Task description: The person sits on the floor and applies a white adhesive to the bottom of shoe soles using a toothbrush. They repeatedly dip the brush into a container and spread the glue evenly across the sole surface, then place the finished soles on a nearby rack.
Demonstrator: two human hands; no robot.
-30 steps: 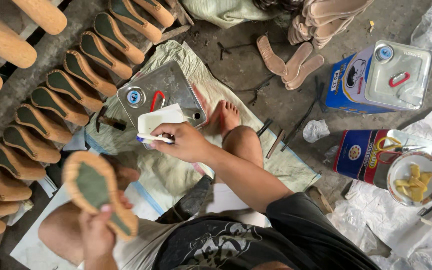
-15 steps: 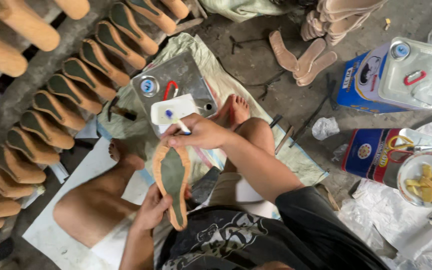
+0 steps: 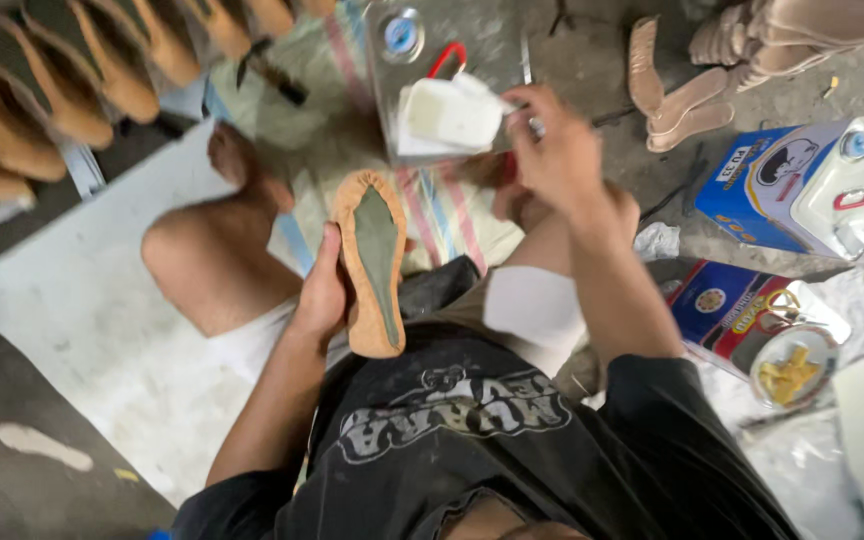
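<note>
Your left hand (image 3: 320, 295) is clamped along the edge of a tan shoe sole (image 3: 372, 262), holding it flat above your lap with its grey-green inner face up and its toe pointing away from you. Your right hand (image 3: 552, 150) is blurred, with the fingers curled together just beside a small white container (image 3: 449, 117); you cannot tell whether it grips anything, though something thin seems to sit between the fingertips.

That white container rests on top of a grey metal can (image 3: 442, 60) with a round cap and a red ring handle, standing on a striped cloth (image 3: 432, 210) spread on the floor. Your bare knee (image 3: 207, 260) lies to the left of the sole, and your right forearm crosses above the other leg.

Rows of tan soles (image 3: 62, 90) lean on a rack at upper left, well apart from your hands. At upper right more pale soles (image 3: 682, 95) lie loose on the floor, with a stack beyond them. A blue can (image 3: 812, 185) lies on its side to the right. Nearer you is an opened tin (image 3: 787, 365) with yellow glue inside. A crumpled scrap (image 3: 657, 240) sits between your right arm and the blue can.
</note>
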